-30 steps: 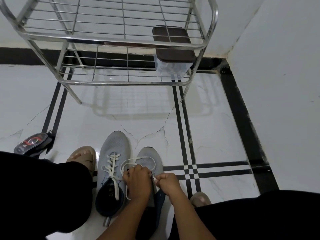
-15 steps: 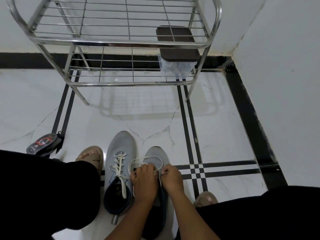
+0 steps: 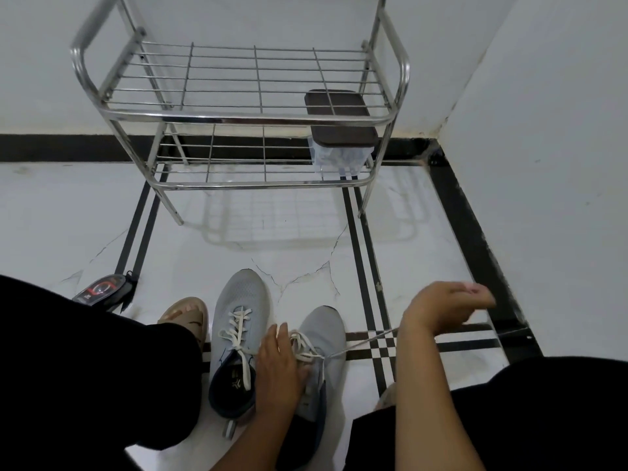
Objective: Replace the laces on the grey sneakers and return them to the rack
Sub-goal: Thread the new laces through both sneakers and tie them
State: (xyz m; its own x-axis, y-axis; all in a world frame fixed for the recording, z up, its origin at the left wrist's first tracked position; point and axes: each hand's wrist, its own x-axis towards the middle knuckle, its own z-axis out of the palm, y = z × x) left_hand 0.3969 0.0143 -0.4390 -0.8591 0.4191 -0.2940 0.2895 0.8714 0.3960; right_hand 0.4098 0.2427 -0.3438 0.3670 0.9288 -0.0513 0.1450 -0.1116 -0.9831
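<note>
**Drawing the lace taut on the right-hand sneaker**

Since half a second ago the right hand (image 3: 445, 309) has swung away from the shoe, out to the right and up, and a length of white lace (image 3: 360, 345) now runs tight from the eyelets toward its wrist. The left hand (image 3: 280, 365) has stayed down on the right-hand sneaker (image 3: 323, 338), and the view has tipped so that more of the rack shows.

The right hand's fingers are curled with the thumb against them, and the lace line leads to it, so it appears to be pinching the lace end; the grip itself is hidden behind the wrist. The left hand lies on the tongue and crossings, its fingers mostly straight, pressing rather than grasping.

Both grey sneakers stand side by side on the tiled floor (image 3: 306, 239) between the person's knees, near the steel shoe rack (image 3: 244, 117) but not yet on it. The left-hand sneaker (image 3: 239, 321) is laced, its ends hanging loose into the collar.

To do this well, I judge the pull should be steady and in line with the eyelet, while the left hand pins the lower crossings so they do not slacken or twist. Both ends should come out about even before tying. A jerk risks dragging the shoe sideways.
</note>
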